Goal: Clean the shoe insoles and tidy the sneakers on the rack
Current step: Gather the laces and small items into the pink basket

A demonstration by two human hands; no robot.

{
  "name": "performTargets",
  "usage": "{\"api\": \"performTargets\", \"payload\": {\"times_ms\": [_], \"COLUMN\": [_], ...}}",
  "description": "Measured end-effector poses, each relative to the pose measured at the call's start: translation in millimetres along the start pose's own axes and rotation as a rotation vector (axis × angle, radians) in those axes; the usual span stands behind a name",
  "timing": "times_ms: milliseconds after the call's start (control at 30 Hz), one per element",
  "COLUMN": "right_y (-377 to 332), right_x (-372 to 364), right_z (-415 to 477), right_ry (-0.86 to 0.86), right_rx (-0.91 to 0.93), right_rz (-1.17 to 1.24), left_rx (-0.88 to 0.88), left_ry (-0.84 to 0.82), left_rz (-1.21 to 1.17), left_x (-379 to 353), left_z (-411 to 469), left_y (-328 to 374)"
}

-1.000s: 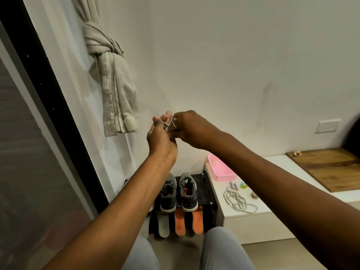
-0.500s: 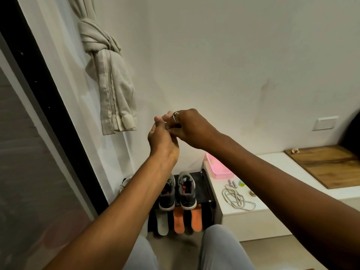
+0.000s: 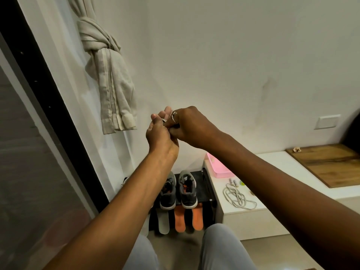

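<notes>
Two grey sneakers with white soles stand side by side on top of one black rack. Below them, at the rack's front, lie three flat insoles: two orange insoles and one pale grey insole. A further pale shape to the left is mostly hidden by the forearm. Well above the rack, both hands meet before the wall. The left hand has its fingers loosely extended upward. The right hand, with one metal ring, curls its fingers against the left; what they pinch cannot be told. Beside the rack, a white counter carries one pink plastic tray, one coiled pale cord and one wooden board.
</notes>
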State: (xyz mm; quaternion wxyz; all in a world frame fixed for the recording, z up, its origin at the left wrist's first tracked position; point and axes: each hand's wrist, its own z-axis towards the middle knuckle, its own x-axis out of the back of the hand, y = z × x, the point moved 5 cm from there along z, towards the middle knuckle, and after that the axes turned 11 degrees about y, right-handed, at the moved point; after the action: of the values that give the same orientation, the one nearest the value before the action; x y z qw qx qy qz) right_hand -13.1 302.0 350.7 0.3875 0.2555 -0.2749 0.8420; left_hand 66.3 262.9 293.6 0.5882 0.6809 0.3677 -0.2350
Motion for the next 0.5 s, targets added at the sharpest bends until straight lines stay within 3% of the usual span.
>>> {"api": "performTargets", "payload": {"times_ms": [267,500], "right_y": [-11.1,0.8], "right_x": [-1.5,0.9], "right_z": [-12.0,0.5], "right_ry": [-0.256,-0.036], "right_rx": [0.141,0.056], "right_rz": [0.042,0.013], "left_rx": [0.011,0.012], "left_ry": [0.02,0.006], "left_rz": [-0.09,-0.068], "left_x": [-1.4,-6.0], "left_z": [9.0,2.0], "left_y": [4.6,2.4]}}
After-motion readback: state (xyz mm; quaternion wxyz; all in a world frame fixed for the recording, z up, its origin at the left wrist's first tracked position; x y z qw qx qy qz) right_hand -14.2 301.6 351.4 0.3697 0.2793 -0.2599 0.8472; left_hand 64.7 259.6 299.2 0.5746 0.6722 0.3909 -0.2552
